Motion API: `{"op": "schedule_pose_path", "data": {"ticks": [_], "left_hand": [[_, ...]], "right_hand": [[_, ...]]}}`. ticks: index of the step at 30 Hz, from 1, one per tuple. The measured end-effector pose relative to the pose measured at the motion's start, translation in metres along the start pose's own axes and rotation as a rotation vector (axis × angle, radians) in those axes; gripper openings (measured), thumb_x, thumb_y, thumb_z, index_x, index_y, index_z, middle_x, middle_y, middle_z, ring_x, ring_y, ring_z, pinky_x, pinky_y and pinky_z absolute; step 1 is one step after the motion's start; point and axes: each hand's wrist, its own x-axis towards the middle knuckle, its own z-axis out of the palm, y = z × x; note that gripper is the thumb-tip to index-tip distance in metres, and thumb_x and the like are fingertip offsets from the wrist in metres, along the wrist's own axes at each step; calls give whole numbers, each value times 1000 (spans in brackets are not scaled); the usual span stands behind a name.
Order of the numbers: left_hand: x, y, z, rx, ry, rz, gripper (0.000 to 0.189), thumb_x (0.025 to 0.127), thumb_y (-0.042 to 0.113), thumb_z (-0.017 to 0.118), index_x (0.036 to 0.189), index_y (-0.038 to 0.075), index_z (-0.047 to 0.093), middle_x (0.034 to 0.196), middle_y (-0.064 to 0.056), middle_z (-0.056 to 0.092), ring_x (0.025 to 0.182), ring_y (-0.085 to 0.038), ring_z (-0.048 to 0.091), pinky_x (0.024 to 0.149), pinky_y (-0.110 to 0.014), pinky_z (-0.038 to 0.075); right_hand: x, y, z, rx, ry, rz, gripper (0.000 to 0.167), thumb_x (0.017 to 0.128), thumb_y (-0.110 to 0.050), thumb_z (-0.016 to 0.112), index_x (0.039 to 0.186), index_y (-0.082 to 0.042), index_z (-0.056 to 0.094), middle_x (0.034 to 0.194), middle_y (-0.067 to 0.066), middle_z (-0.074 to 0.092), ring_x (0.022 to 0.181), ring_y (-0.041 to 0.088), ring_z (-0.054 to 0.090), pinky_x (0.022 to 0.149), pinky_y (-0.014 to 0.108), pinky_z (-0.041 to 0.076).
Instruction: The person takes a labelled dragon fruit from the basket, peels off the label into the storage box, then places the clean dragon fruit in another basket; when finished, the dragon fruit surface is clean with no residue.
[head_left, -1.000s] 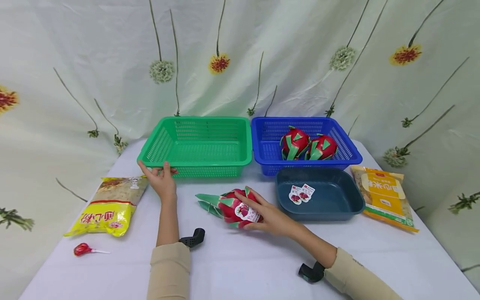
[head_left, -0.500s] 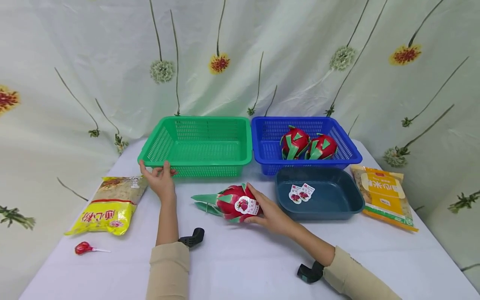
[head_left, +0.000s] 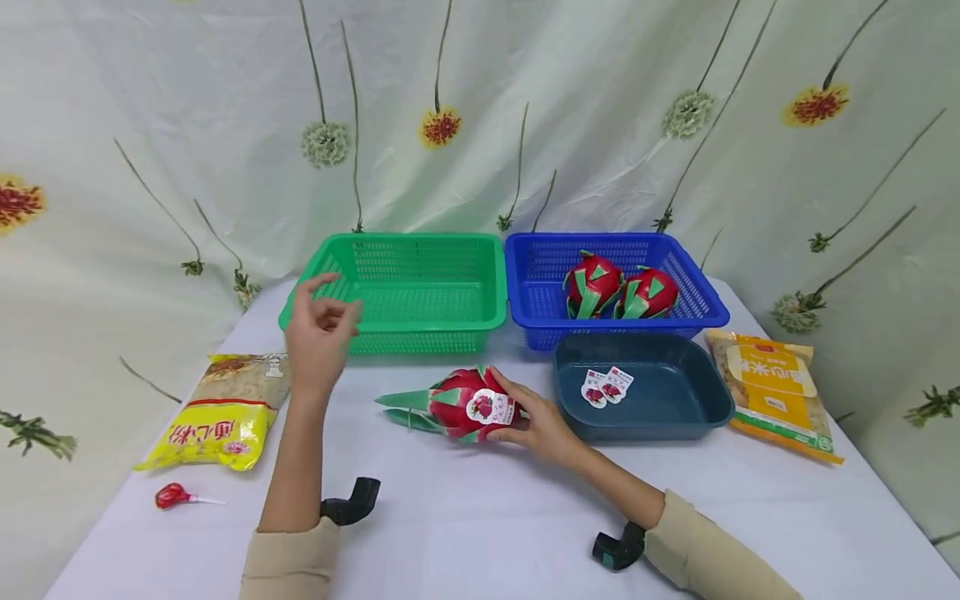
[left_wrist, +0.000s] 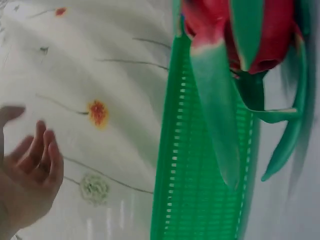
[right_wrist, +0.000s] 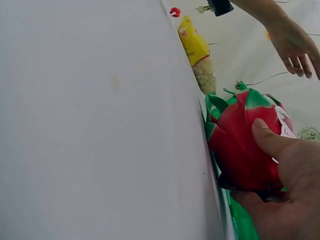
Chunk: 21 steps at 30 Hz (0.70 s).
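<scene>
My right hand [head_left: 543, 425] grips a dragon fruit [head_left: 457, 400] low over the middle of the table, its long green leaves pointing left. A white label [head_left: 490, 407] is on the side of that fruit. In the right wrist view, the thumb presses the red skin and the other fingers reach underneath. My left hand [head_left: 318, 342] is raised over the left front corner of the green basket [head_left: 420, 327]; its fingers are loosely bent and hold nothing. Two dragon fruits, one [head_left: 592, 287] beside the other [head_left: 648, 292], lie in the blue basket [head_left: 551, 322].
In front of the blue basket stands a dark tray [head_left: 660, 392] with two labels [head_left: 594, 390] inside. A yellow bag [head_left: 217, 417] and a red lollipop [head_left: 172, 496] lie at the left. On the right is an orange bag [head_left: 776, 392]. A flowered cloth hangs behind.
My left hand has let go of the green basket's left front corner and risen above it. The right hand has shifted the dragon fruit slightly to the left.
</scene>
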Motion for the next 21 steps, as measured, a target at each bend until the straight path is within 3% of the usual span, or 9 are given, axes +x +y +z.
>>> {"op": "schedule_pose_path", "data": {"ticks": [2, 4, 6, 8, 12, 14, 17, 21], "left_hand": [[-9, 2, 8, 60, -325, 152, 62, 83, 21, 69, 137, 14, 39, 99, -7, 62, 89, -13, 58, 78, -31, 48], [-19, -3, 21, 117, -596, 222, 80, 77, 31, 75, 143, 22, 31, 122, -6, 53, 112, -18, 48, 89, -44, 44], [-28, -12, 35, 174, -783, 236, 97, 68, 42, 80, 146, 31, 23, 136, -3, 41, 124, -20, 36, 93, -50, 39], [-36, -22, 50, 233, -885, 235, 109, 60, 48, 83, 146, 36, 17, 142, -2, 32, 128, -22, 32, 92, -50, 41], [-51, -36, 66, 371, -941, 202, 116, 52, 54, 84, 144, 46, 14, 143, 2, 32, 124, -21, 38, 84, -45, 48], [-55, -39, 68, 438, -912, 186, 114, 51, 58, 83, 143, 50, 15, 141, 4, 37, 120, -20, 43, 80, -46, 49], [-60, -41, 69, 493, -846, 212, 109, 52, 61, 80, 142, 49, 20, 134, 1, 45, 112, -22, 50, 74, -47, 51], [-64, -44, 67, 557, -777, 280, 102, 55, 65, 75, 142, 44, 25, 125, -1, 51, 101, -21, 56, 69, -42, 53]], "right_hand": [[2, -4, 0, 40, -13, 0, 85, 73, -5, 76, 144, -6, 29, 140, 18, 38, 121, 31, 45, 84, 34, 49], [4, -8, -2, 84, -36, -4, 84, 74, -1, 74, 144, -4, 28, 140, 21, 37, 119, 33, 46, 85, 35, 49], [5, -8, -3, 102, -53, 3, 84, 75, -1, 74, 145, -6, 28, 141, 18, 36, 120, 31, 45, 86, 33, 48], [6, -1, -3, 118, -70, 9, 85, 76, -3, 73, 146, -10, 26, 143, 15, 34, 121, 27, 44, 87, 30, 48], [6, 12, 0, 115, -100, 6, 87, 77, -9, 74, 147, -14, 24, 145, 10, 33, 122, 24, 42, 87, 27, 47], [6, 13, 0, 86, -101, -13, 86, 77, -13, 75, 147, -15, 24, 144, 11, 34, 122, 24, 42, 89, 30, 46], [5, 9, 0, -7, -67, -43, 86, 76, -19, 77, 146, -16, 27, 144, 14, 32, 126, 28, 37, 95, 41, 42], [4, -5, -3, -65, 51, -74, 80, 75, -20, 78, 143, -17, 35, 142, 14, 30, 130, 29, 31, 99, 50, 34]]}}
